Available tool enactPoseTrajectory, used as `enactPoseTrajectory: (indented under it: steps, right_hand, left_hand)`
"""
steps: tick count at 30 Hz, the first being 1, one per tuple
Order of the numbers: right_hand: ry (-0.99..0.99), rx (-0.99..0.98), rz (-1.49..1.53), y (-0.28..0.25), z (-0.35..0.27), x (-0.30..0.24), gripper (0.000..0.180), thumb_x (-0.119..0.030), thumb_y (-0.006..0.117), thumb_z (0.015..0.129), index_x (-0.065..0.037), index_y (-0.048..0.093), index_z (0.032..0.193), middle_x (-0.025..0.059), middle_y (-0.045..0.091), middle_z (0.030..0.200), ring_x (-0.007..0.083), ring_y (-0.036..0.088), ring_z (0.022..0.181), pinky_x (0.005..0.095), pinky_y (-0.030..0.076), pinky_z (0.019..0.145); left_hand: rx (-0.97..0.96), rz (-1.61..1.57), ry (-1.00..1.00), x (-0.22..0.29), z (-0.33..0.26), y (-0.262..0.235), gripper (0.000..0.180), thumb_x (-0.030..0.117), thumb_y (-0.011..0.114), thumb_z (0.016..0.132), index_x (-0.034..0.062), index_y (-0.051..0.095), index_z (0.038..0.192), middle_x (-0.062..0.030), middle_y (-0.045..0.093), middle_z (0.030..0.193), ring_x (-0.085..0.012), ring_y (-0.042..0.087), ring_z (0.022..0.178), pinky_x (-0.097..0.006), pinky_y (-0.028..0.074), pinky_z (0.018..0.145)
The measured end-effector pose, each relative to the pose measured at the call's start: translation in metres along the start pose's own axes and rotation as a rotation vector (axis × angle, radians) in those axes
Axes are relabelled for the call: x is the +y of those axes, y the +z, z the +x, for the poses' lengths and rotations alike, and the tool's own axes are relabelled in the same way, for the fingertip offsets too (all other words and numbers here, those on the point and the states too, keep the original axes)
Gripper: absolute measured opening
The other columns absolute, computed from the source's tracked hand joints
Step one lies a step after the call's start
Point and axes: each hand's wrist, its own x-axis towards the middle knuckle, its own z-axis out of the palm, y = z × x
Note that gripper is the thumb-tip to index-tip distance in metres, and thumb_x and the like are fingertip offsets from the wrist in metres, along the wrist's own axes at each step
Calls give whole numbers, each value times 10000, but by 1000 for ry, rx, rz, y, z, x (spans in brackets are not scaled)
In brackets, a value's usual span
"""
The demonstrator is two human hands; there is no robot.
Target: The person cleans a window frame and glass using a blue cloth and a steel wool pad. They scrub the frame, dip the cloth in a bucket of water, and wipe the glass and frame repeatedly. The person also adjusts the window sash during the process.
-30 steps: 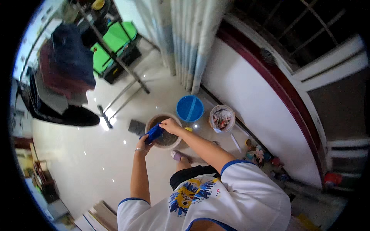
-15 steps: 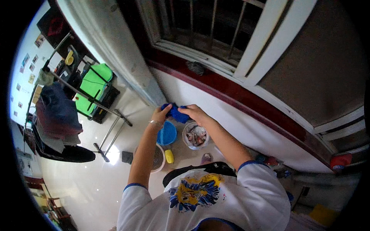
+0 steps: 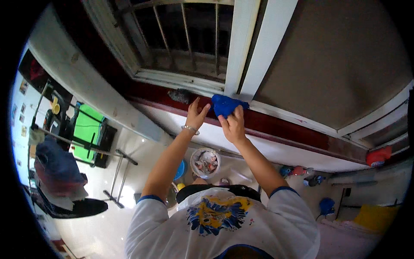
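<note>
A bunched blue cloth (image 3: 227, 105) lies on the dark red window sill (image 3: 276, 126), against the white window frame. My right hand (image 3: 233, 126) grips the cloth's near edge between thumb and fingers. Just left of the cloth, my left hand (image 3: 198, 115) holds nothing, its thumb and fingers apart, and a bracelet circles its wrist. Beyond that hand a dark grey lump (image 3: 179, 96), like a scouring pad, rests on the sill.
Below on the floor stand a white bucket (image 3: 205, 149) with rubbish in it and a blue basin (image 3: 180, 170), partly hidden by my left arm. A metal rack (image 3: 79, 141) with clothes is at the left. Bottles (image 3: 297, 171) lie near the wall at the right.
Both hands have moved from above the blue basin to the sill with the blue cloth. My left hand has let go of it; my view has shifted right.
</note>
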Motion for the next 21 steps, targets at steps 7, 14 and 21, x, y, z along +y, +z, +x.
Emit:
enactPoseTrajectory:
  steps: [7, 14, 21]
  right_hand:
    - [80, -15, -621, 64, 37, 61, 303, -236, 634, 820, 13, 638, 991, 218, 500, 1134, 440, 471, 1060, 525, 379, 923]
    - [137, 130, -817, 76, 102, 70, 357, -296, 613, 845, -42, 627, 1095, 228, 520, 1124, 431, 485, 1065, 621, 301, 969]
    - [-79, 261, -1144, -22, 289, -27, 233, -157, 557, 809, -46, 645, 994, 104, 561, 1044, 309, 471, 1073, 542, 304, 998]
  left_hand:
    - [-141, -104, 166, 8, -21, -31, 549, 232, 653, 853, -27, 441, 1289, -201, 509, 1176, -287, 565, 985, -371, 472, 838]
    - [-269, -38, 264, -9, -5, -84, 515, 192, 666, 826, 4, 472, 1264, -205, 567, 1118, -320, 578, 986, -402, 444, 881]
    - [-323, -126, 341, 0, 29, -98, 487, 144, 660, 850, 17, 459, 1275, -141, 495, 1196, -233, 604, 996, -325, 519, 812]
